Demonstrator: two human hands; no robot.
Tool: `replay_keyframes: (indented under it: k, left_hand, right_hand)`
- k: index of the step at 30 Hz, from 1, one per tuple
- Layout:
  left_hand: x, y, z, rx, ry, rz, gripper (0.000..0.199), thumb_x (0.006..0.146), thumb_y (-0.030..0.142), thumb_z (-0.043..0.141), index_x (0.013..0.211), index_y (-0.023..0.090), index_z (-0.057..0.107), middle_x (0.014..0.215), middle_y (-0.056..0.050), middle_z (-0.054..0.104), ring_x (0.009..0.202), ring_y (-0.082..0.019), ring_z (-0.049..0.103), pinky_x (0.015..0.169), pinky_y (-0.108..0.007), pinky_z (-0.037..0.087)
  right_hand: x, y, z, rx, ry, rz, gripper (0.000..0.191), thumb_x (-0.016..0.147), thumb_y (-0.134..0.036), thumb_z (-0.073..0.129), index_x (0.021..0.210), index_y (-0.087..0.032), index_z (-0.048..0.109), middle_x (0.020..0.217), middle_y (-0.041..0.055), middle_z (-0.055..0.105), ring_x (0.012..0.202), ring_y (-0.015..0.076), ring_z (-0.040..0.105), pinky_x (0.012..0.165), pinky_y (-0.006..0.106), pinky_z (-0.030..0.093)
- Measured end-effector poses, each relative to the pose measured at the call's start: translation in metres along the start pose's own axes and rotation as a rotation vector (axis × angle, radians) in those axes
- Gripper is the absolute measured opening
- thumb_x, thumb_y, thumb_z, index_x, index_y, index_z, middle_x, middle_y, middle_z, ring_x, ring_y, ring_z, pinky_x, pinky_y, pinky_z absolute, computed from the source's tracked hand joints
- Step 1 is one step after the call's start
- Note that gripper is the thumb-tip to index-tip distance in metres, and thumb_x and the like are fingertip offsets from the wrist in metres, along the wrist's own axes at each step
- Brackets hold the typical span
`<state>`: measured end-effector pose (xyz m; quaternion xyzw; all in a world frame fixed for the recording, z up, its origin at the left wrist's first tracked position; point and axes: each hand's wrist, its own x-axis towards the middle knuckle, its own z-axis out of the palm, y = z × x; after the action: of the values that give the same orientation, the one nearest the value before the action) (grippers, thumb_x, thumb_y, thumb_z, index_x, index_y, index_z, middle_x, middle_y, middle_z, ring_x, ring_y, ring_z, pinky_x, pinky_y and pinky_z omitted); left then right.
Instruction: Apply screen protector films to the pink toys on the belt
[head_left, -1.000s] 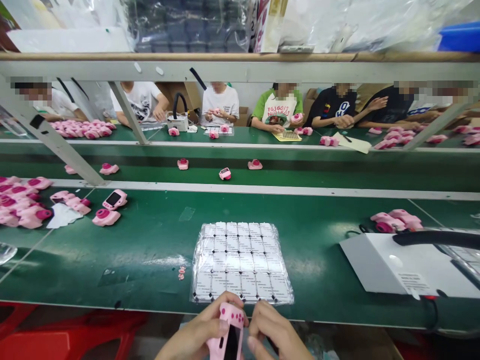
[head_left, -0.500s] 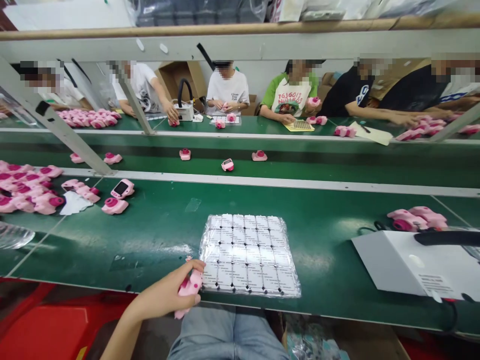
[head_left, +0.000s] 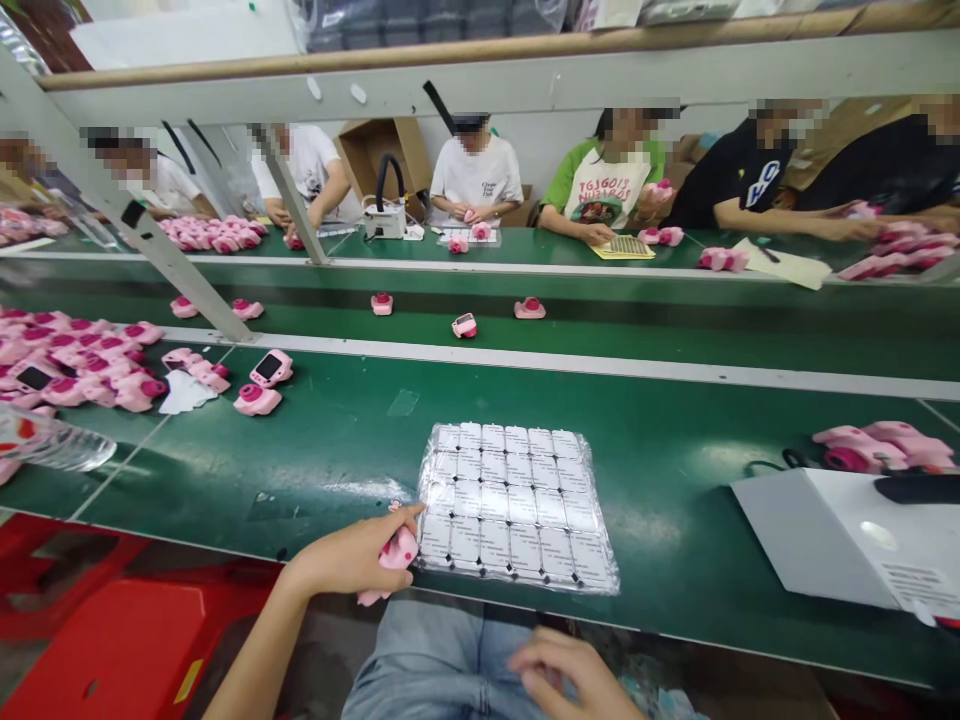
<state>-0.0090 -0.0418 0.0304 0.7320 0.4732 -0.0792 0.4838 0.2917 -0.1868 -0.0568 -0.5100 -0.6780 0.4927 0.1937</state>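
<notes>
My left hand is wrapped round a pink toy camera at the near edge of the green bench, its index fingertip at the left edge of a plastic-wrapped sheet of white rectangular pieces. The sheet lies flat in front of me. Low in the picture, over my lap, is my right hand, slightly blurred; its fingers are loosely curled and partly overlap, and whether it holds anything is not clear.
Many pink cameras are heaped at the left, beside a clear plastic bottle. A grey-white machine stands at the right. Several people sit across the belt. A red stool is at lower left.
My right hand has come into view at the bottom. My left hand still holds the pink camera beside the sheet. The view has shifted, so the scene sits slightly farther right.
</notes>
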Motion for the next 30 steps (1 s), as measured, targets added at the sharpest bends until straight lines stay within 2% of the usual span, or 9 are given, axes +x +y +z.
replay_keyframes:
  k: [2, 4, 7, 10, 16, 23, 25, 27, 30]
  left_hand:
    - [0.001, 0.0, -0.001, 0.045, -0.001, 0.004, 0.081, 0.073, 0.031, 0.058, 0.149, 0.022, 0.031, 0.113, -0.005, 0.069, 0.097, -0.025, 0.066, 0.09, -0.031, 0.046]
    - [0.003, -0.001, -0.002, 0.079, 0.001, 0.006, 0.084, 0.071, 0.033, 0.06, 0.149, 0.021, 0.031, 0.12, -0.008, 0.066, 0.101, -0.027, 0.064, 0.088, -0.031, 0.046]
    - [0.006, -0.002, -0.002, 0.107, -0.003, 0.003, 0.084, 0.069, 0.035, 0.062, 0.147, 0.019, 0.035, 0.106, -0.008, 0.07, 0.092, -0.027, 0.066, 0.081, -0.03, 0.048]
    - [0.007, -0.002, 0.0, 0.126, -0.003, 0.003, 0.075, 0.067, 0.034, 0.063, 0.138, 0.019, 0.045, 0.091, -0.005, 0.072, 0.077, -0.024, 0.066, 0.07, -0.029, 0.048]
    - [0.007, 0.004, 0.005, 0.147, 0.007, -0.009, 0.056, 0.066, 0.03, 0.061, 0.121, 0.022, 0.054, 0.058, 0.004, 0.063, 0.061, -0.023, 0.062, 0.06, -0.027, 0.045]
    - [0.011, 0.005, 0.004, 0.175, 0.044, -0.001, 0.052, 0.062, 0.03, 0.066, 0.113, 0.022, 0.059, 0.067, -0.001, 0.067, 0.067, -0.027, 0.064, 0.066, -0.034, 0.046]
    - [0.008, 0.005, 0.003, 0.147, 0.057, 0.019, 0.062, 0.062, 0.028, 0.067, 0.123, 0.023, 0.056, 0.076, -0.003, 0.07, 0.072, -0.027, 0.065, 0.069, -0.035, 0.048]
    - [0.001, 0.004, 0.002, 0.111, 0.084, 0.042, 0.065, 0.065, 0.028, 0.068, 0.127, 0.025, 0.053, 0.1, -0.007, 0.072, 0.085, -0.028, 0.066, 0.077, -0.035, 0.05]
    - [-0.011, 0.007, 0.007, -0.056, 0.194, 0.143, 0.051, 0.073, 0.03, 0.066, 0.123, 0.024, 0.055, 0.136, -0.009, 0.056, 0.116, -0.028, 0.057, 0.099, -0.036, 0.043]
  right_hand:
    - [0.046, -0.032, 0.003, -0.29, 0.119, -0.2, 0.03, 0.097, -0.018, 0.041, 0.116, -0.024, 0.064, 0.103, 0.006, 0.065, 0.095, 0.0176, 0.061, 0.083, 0.031, 0.052]
    - [0.087, -0.054, 0.004, -0.393, 0.172, -0.257, 0.037, 0.095, -0.013, 0.042, 0.128, -0.021, 0.055, 0.119, 0.0114, 0.058, 0.109, 0.0241, 0.054, 0.092, 0.042, 0.048]
    - [0.128, -0.065, 0.006, -0.472, 0.149, -0.315, 0.044, 0.09, -0.011, 0.05, 0.132, -0.021, 0.051, 0.126, 0.0132, 0.054, 0.115, 0.0309, 0.048, 0.094, 0.05, 0.044]
    - [0.144, -0.064, 0.006, -0.514, 0.104, -0.355, 0.041, 0.088, -0.013, 0.053, 0.128, -0.02, 0.053, 0.12, 0.0123, 0.056, 0.112, 0.0309, 0.047, 0.091, 0.049, 0.044]
    - [0.153, -0.069, 0.001, -0.469, 0.052, -0.349, 0.029, 0.082, -0.009, 0.054, 0.11, -0.015, 0.057, 0.107, 0.0096, 0.055, 0.104, 0.025, 0.047, 0.09, 0.041, 0.042]
    - [0.143, -0.078, -0.012, -0.162, -0.026, -0.291, 0.017, 0.087, -0.008, 0.049, 0.098, -0.017, 0.058, 0.1, 0.0049, 0.059, 0.095, 0.0184, 0.052, 0.086, 0.033, 0.043]
    - [0.128, -0.083, -0.017, -0.04, -0.074, -0.269, 0.012, 0.089, -0.013, 0.053, 0.096, -0.02, 0.06, 0.096, 0.0012, 0.061, 0.088, 0.0148, 0.055, 0.08, 0.027, 0.045]
    - [0.111, -0.087, -0.022, 0.069, -0.097, -0.237, 0.007, 0.088, -0.019, 0.06, 0.094, -0.021, 0.063, 0.091, -0.0009, 0.063, 0.083, 0.0132, 0.057, 0.076, 0.024, 0.046]
    - [0.086, -0.09, -0.035, 0.225, -0.051, -0.163, 0.014, 0.086, -0.029, 0.066, 0.093, -0.018, 0.061, 0.084, -0.0003, 0.062, 0.077, 0.0129, 0.057, 0.071, 0.024, 0.047]
